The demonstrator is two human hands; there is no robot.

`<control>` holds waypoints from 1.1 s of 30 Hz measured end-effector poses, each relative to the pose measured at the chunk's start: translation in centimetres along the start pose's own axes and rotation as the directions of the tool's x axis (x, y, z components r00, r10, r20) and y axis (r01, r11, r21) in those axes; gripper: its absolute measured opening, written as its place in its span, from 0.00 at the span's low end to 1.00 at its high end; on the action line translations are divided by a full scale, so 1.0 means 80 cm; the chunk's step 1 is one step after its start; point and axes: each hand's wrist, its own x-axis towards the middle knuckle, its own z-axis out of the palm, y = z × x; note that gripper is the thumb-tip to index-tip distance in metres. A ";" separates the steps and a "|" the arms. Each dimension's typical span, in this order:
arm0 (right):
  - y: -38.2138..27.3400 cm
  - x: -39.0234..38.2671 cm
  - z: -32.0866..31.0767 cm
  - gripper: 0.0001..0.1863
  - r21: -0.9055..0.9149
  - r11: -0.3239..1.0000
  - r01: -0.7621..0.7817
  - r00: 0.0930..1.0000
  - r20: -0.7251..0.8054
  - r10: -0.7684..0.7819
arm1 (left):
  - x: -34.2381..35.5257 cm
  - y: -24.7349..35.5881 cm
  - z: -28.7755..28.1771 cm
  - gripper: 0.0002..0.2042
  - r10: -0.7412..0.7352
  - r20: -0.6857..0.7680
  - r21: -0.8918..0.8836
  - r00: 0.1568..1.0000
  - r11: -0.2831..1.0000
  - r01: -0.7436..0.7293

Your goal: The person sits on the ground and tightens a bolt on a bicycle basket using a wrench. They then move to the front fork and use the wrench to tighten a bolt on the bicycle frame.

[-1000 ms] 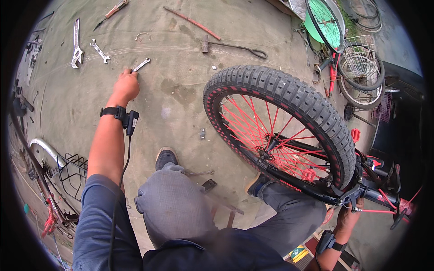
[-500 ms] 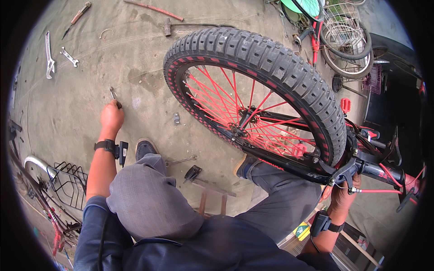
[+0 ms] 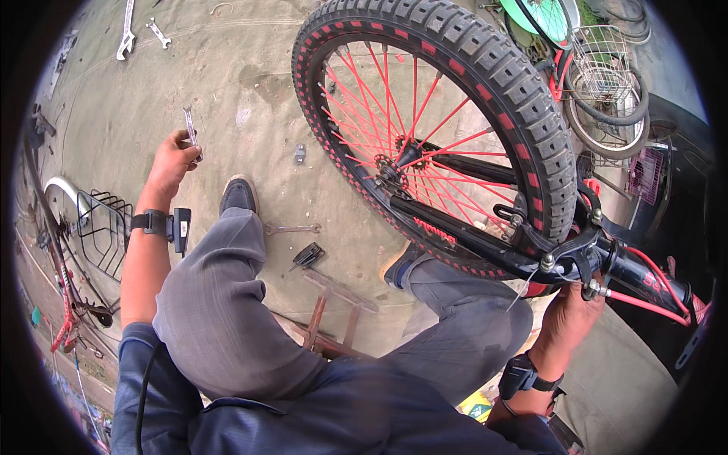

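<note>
A small open-ended wrench is pinched in the fingers of my left hand, raised over the ground at the left. One jaw end points away from me. A bicycle front wheel with a knobbly black tyre and red spokes tilts up before me, with its hub in a black fork. My right hand is closed around the fork near its crown, beside the brake arm and a red cable. The frame hides some of its fingertips.
On the ground lie an adjustable wrench, another small wrench, a longer wrench, a metal clamp piece and a black folding tool set. Other bicycles stand left and right, one with a wire basket. A wooden stool is between my legs.
My left hand has lifted the wrench from near the ground and drawn it slightly toward me. My right hand stays on the fork. The view has shifted, and the wheel appears turned a little.
</note>
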 end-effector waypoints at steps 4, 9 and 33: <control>0.003 0.004 0.023 0.15 -0.006 0.999 0.054 0.998 0.017 -0.054 | -0.072 0.007 -0.014 0.11 0.069 -0.031 -0.059 0.997 0.996 -0.070; 0.007 0.018 0.034 0.13 -0.121 0.911 0.395 0.917 0.117 -0.382 | -0.178 0.070 -0.036 0.11 0.247 -0.103 -0.058 0.964 0.966 -0.253; -0.029 -0.161 -0.035 0.13 0.062 0.875 0.481 0.839 0.255 -0.480 | -0.509 0.249 0.300 0.04 0.904 0.382 -0.089 0.193 0.244 -0.966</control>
